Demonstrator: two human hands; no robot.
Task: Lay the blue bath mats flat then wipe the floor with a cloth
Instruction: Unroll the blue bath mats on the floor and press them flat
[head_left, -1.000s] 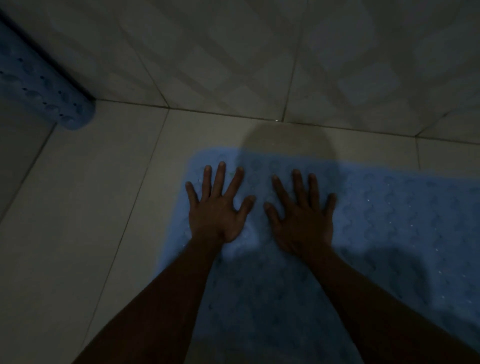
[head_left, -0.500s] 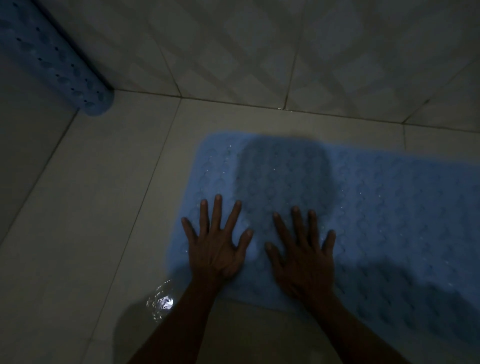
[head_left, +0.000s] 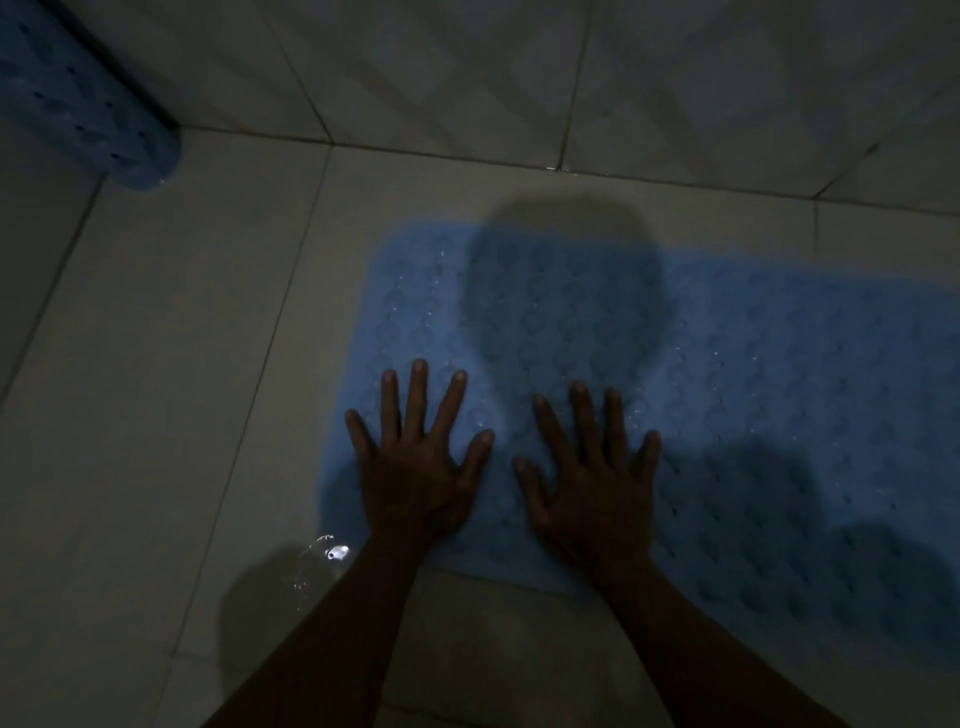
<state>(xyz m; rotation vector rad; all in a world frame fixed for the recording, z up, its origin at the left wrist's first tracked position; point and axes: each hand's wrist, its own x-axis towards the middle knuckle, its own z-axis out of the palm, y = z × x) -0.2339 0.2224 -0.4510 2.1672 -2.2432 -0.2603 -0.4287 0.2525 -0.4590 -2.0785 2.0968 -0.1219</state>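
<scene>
Hands: two, both in view, palms down on one blue bath mat (head_left: 753, 374) that lies flat on the tiled floor (head_left: 156, 415). Left hand (head_left: 421, 467) sits at the mat's left end, fingers straight and spread, little finger at or just past the mat's left edge; nothing held, grip open. Right hand (head_left: 592, 483) sits just beside it, also spread flat, fingers straight, pressing the mat; grip open, nothing held. Thumbs point toward each other, apart, not touching.

Mats: two counted. The flat one runs from centre to the right edge of view, textured with rows of small raised bumps. Its near edge lies under the wrists. Second blue mat (head_left: 88, 104) is rolled up, upper left, perforated with small holes, its end resting on the floor beside the wall (head_left: 467, 67).

Floor: large pale tiles, dark grout lines. One wet patch (head_left: 322, 566) with a bright glint lies just left of the left forearm. Shadow of a head and shoulders falls across the mat and floor. Light is dim, so finer detail is hard to tell.
</scene>
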